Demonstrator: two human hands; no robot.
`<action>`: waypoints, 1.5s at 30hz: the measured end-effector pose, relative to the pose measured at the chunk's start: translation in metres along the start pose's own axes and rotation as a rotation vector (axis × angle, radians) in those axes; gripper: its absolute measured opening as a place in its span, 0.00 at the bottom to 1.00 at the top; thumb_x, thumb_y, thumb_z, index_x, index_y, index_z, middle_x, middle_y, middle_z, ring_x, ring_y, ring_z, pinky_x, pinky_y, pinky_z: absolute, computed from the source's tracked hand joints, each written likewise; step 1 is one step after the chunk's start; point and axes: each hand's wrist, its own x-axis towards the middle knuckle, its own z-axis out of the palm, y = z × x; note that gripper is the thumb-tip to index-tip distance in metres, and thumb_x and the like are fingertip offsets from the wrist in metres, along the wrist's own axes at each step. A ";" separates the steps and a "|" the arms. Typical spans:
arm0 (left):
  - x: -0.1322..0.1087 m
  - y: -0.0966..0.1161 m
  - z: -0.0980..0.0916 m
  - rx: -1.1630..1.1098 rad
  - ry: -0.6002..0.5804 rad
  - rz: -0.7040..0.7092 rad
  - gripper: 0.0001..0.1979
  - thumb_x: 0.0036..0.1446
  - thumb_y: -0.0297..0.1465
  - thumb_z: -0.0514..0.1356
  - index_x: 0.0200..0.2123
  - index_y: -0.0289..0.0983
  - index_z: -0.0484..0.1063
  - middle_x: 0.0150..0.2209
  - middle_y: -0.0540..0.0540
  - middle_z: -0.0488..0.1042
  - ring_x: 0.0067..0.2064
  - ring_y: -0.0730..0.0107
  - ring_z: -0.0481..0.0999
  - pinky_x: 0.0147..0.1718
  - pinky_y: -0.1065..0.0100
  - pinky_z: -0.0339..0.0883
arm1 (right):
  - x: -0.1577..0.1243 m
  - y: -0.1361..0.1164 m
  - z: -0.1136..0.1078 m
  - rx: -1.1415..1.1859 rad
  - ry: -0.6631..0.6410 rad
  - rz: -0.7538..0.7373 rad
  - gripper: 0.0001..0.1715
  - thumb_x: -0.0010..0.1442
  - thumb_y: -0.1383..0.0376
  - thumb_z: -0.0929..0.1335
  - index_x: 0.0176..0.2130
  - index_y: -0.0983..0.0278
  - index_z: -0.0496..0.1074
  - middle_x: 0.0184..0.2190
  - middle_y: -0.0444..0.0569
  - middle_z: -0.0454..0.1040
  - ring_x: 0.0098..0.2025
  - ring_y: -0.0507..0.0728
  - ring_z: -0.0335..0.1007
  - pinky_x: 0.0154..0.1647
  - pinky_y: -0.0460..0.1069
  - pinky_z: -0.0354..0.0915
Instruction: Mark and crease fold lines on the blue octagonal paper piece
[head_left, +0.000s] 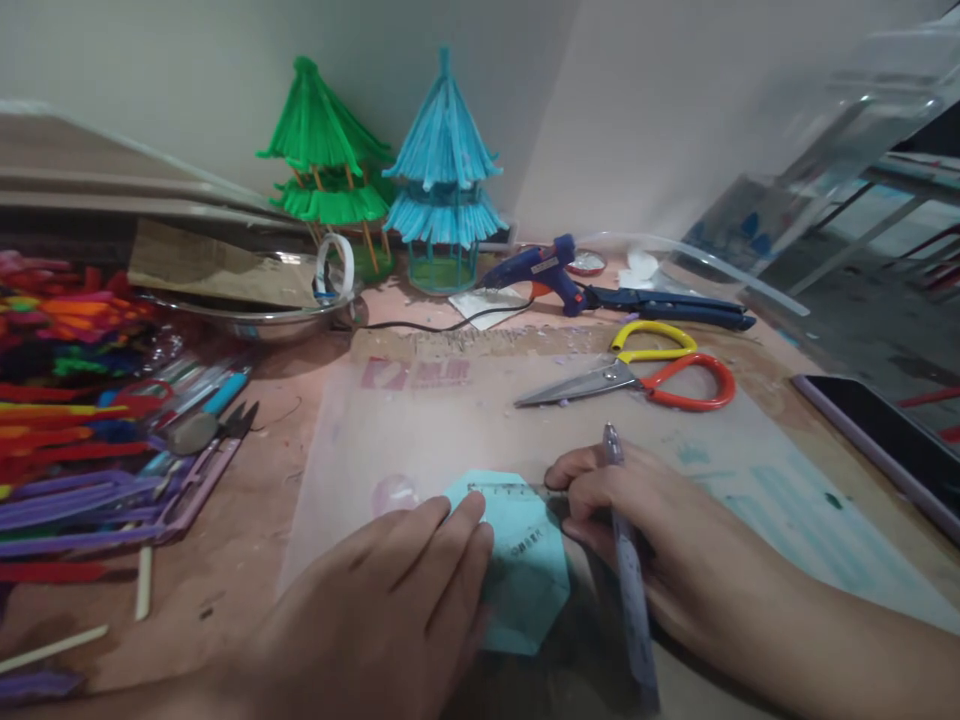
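A light-blue many-sided piece of paper or card (529, 580) lies in front of me, with dark lettering on it. My left hand (397, 590) rests flat over its left side, fingers stretched out and close together. Along the top edge of the piece runs a thin strip with ruler-like marks (510, 490), probably a clear ruler. The fingertips of my right hand (630, 500) are at the right end of that strip. A pen (630, 580) is held in my right hand, its shaft slanting down towards me. Whether the fingertips also pinch the strip, I cannot tell.
Scissors (630, 375) with yellow and red handles lie beyond my hands. Behind are a blue glue gun (536, 270), dark-handled pliers (667, 305), and green (326, 150) and blue (444, 150) pagoda models. Pipe cleaners (67, 420) crowd the left; a phone (885, 435) lies right.
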 end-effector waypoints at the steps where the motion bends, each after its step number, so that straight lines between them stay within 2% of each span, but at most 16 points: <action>1: 0.000 0.000 0.001 -0.010 0.008 -0.004 0.22 0.77 0.30 0.44 0.54 0.32 0.78 0.54 0.41 0.83 0.52 0.61 0.78 0.56 0.59 0.62 | 0.000 0.000 0.000 0.001 -0.002 -0.005 0.12 0.69 0.76 0.62 0.41 0.58 0.61 0.42 0.48 0.74 0.42 0.59 0.68 0.43 0.53 0.65; 4: -0.002 0.001 0.001 -0.022 0.041 -0.014 0.24 0.77 0.29 0.43 0.53 0.33 0.79 0.54 0.43 0.83 0.52 0.63 0.78 0.56 0.61 0.62 | 0.000 -0.001 -0.001 -0.005 0.006 -0.020 0.11 0.71 0.75 0.62 0.41 0.58 0.60 0.42 0.47 0.74 0.42 0.58 0.68 0.43 0.52 0.66; 11: -0.002 0.000 -0.005 -0.010 0.006 -0.014 0.23 0.76 0.29 0.44 0.54 0.34 0.79 0.55 0.43 0.83 0.54 0.63 0.79 0.56 0.62 0.65 | 0.002 -0.002 -0.001 -0.016 0.016 -0.027 0.10 0.70 0.74 0.63 0.41 0.57 0.62 0.41 0.47 0.75 0.41 0.59 0.70 0.41 0.53 0.67; 17: -0.002 0.001 -0.001 -0.001 0.009 -0.007 0.21 0.75 0.29 0.45 0.54 0.33 0.79 0.55 0.42 0.83 0.53 0.62 0.79 0.54 0.60 0.65 | 0.003 -0.001 0.001 -0.005 0.008 -0.018 0.11 0.70 0.75 0.62 0.41 0.58 0.61 0.42 0.48 0.75 0.42 0.59 0.69 0.42 0.54 0.66; 20: 0.000 -0.002 -0.003 0.008 -0.016 0.025 0.22 0.75 0.28 0.45 0.54 0.32 0.79 0.54 0.41 0.83 0.52 0.61 0.80 0.54 0.60 0.63 | 0.002 -0.001 0.001 -0.002 0.001 -0.010 0.11 0.70 0.74 0.62 0.41 0.57 0.61 0.42 0.48 0.74 0.42 0.59 0.69 0.43 0.54 0.66; 25: 0.004 -0.007 -0.009 0.034 0.008 0.088 0.25 0.74 0.23 0.41 0.50 0.31 0.79 0.50 0.40 0.85 0.50 0.62 0.81 0.53 0.59 0.63 | -0.001 -0.001 0.000 -0.002 -0.003 -0.001 0.10 0.70 0.74 0.62 0.42 0.58 0.62 0.43 0.49 0.75 0.43 0.60 0.69 0.43 0.54 0.66; 31: 0.001 -0.004 -0.007 0.048 -0.024 0.063 0.25 0.74 0.26 0.42 0.52 0.34 0.80 0.51 0.43 0.85 0.50 0.62 0.80 0.54 0.59 0.64 | 0.000 -0.002 -0.001 0.016 -0.012 0.020 0.08 0.70 0.72 0.64 0.40 0.58 0.64 0.42 0.50 0.75 0.42 0.60 0.70 0.42 0.55 0.67; 38: 0.000 -0.008 -0.012 0.040 -0.055 0.116 0.19 0.74 0.30 0.49 0.53 0.33 0.79 0.52 0.41 0.84 0.51 0.61 0.80 0.53 0.59 0.64 | 0.001 -0.001 0.000 0.013 -0.010 0.029 0.09 0.70 0.72 0.63 0.39 0.58 0.65 0.42 0.51 0.76 0.42 0.61 0.70 0.42 0.55 0.66; 45: 0.004 -0.006 -0.011 0.071 -0.035 0.105 0.22 0.74 0.26 0.45 0.50 0.34 0.80 0.49 0.44 0.85 0.50 0.60 0.81 0.53 0.57 0.64 | 0.002 -0.001 -0.001 -0.007 -0.008 0.005 0.09 0.69 0.73 0.63 0.40 0.58 0.63 0.42 0.49 0.76 0.41 0.60 0.69 0.42 0.55 0.66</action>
